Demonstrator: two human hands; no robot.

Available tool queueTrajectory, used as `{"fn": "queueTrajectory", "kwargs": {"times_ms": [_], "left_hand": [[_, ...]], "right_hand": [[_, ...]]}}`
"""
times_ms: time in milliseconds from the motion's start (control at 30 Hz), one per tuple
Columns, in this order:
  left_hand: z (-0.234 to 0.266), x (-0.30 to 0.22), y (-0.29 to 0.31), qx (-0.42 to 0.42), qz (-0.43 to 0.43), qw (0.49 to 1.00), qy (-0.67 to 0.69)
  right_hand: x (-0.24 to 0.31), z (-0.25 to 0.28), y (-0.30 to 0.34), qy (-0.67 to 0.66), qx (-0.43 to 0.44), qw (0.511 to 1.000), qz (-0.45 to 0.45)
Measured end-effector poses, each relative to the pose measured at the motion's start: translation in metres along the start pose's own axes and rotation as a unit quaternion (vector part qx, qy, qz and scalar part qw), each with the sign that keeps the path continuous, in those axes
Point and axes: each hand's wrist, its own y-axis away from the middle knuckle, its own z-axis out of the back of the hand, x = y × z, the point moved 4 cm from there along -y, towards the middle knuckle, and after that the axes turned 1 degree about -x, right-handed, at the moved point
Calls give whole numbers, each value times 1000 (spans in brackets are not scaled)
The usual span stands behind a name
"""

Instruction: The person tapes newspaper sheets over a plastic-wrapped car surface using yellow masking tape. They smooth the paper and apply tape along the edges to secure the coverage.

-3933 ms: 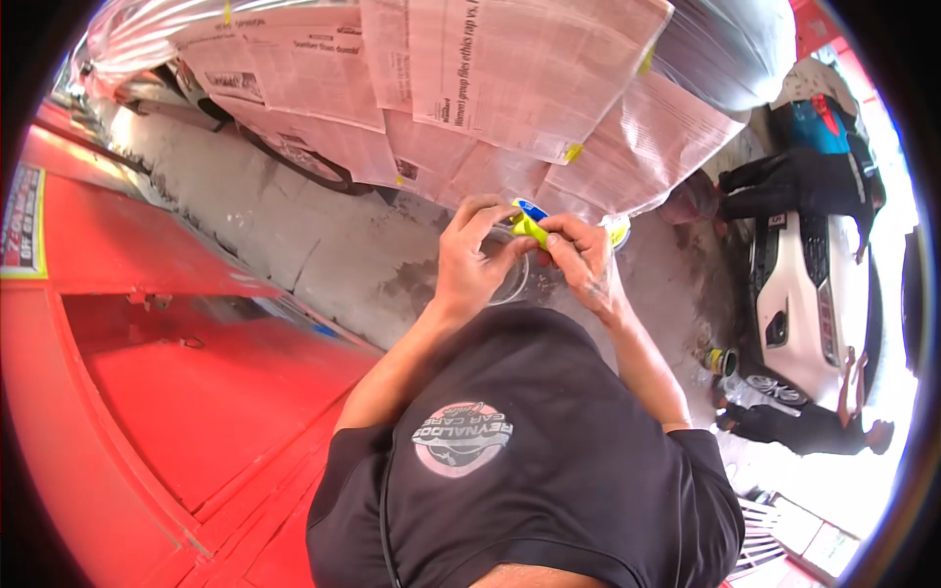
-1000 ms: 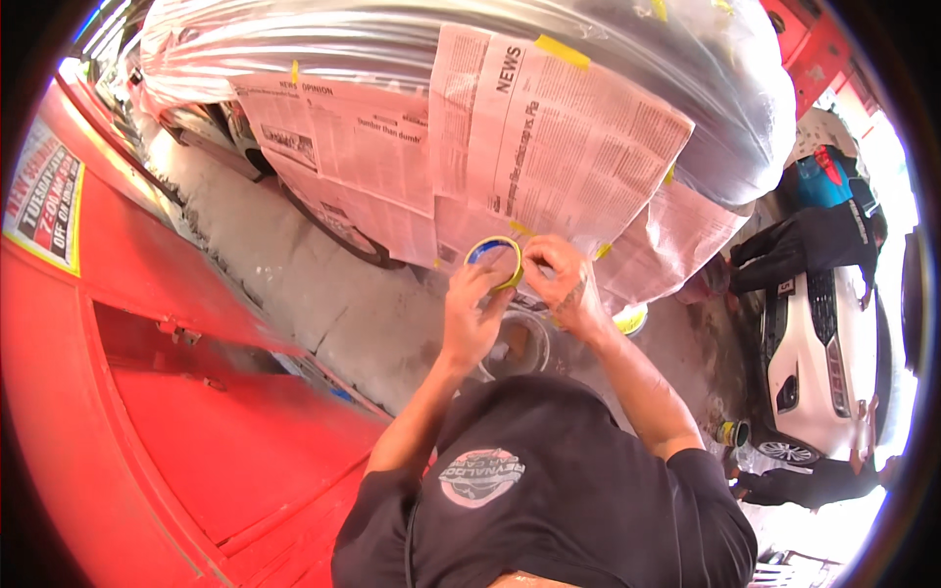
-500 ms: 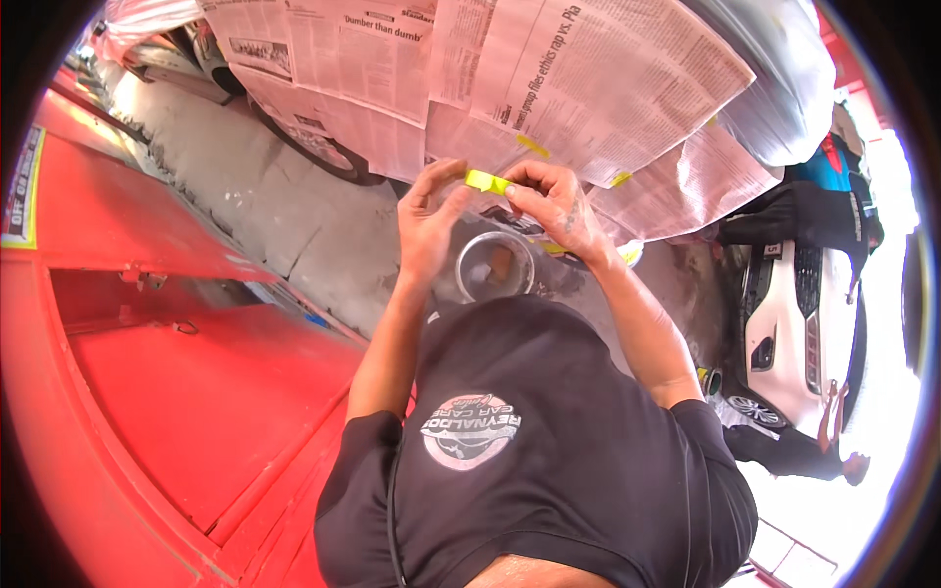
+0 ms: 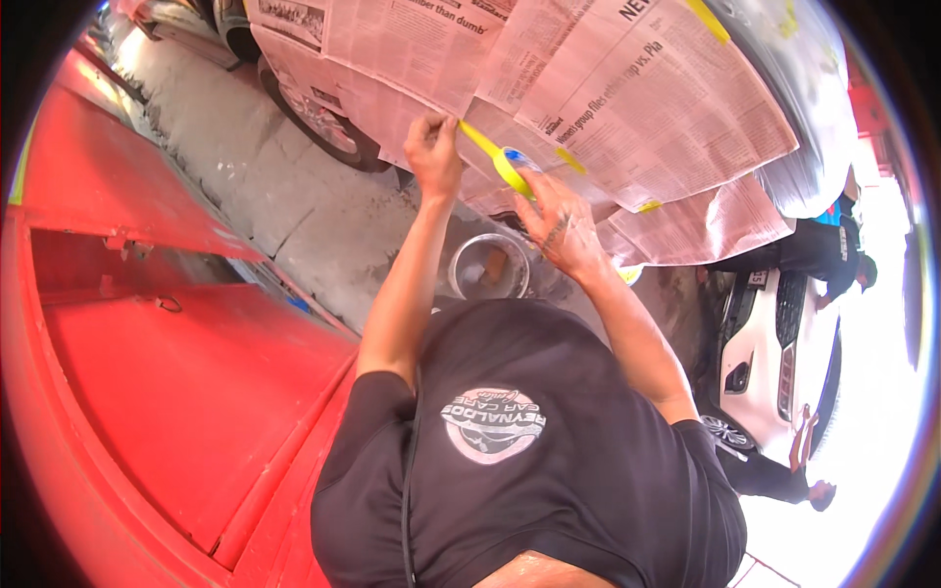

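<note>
A roll of yellow masking tape (image 4: 514, 174) with some blue at its core is gripped in my right hand (image 4: 564, 223). From it a short strip of tape (image 4: 477, 139) runs taut up to the left. My left hand (image 4: 433, 159) pinches the free end of that strip between thumb and fingers. Both hands hover in front of newspaper sheets (image 4: 608, 108) that cover the side of a car. Yellow tape pieces (image 4: 570, 161) stick to the paper in several places.
Below my hands a round clear tub (image 4: 490, 267) stands on the concrete floor (image 4: 245, 157) with a brown block in it. A car wheel (image 4: 319, 122) shows at the paper's left edge. Red metal panels (image 4: 186, 392) fill the left. Plastic sheeting (image 4: 799, 147), people and a white car (image 4: 769, 353) are at right.
My hands have drawn apart, stretching a strip of tape between them. The right hand has moved lower and turned the roll, showing its side. The left hand has risen slightly.
</note>
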Motion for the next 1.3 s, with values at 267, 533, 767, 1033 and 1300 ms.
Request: {"fn": "queueTrajectory", "kwargs": {"times_ms": [267, 533, 767, 1033, 1300], "left_hand": [[-55, 43, -33, -82, -42, 995, 26], [-70, 49, -24, -109, 4, 991, 73], [-64, 46, -29, -105, 36, 980, 166], [-58, 37, -21, -11, -30, 998, -50], [-67, 13, 16, 74, -95, 965, -232]], "right_hand": [[-9, 6, -21, 128, 26, 991, -20], [-28, -5, -24, 202, 54, 975, -76], [-49, -13, -33, 215, 73, 966, -122], [-57, -14, -37, 214, 65, 968, -114], [-58, -21, -35, 230, 76, 965, -97]]}}
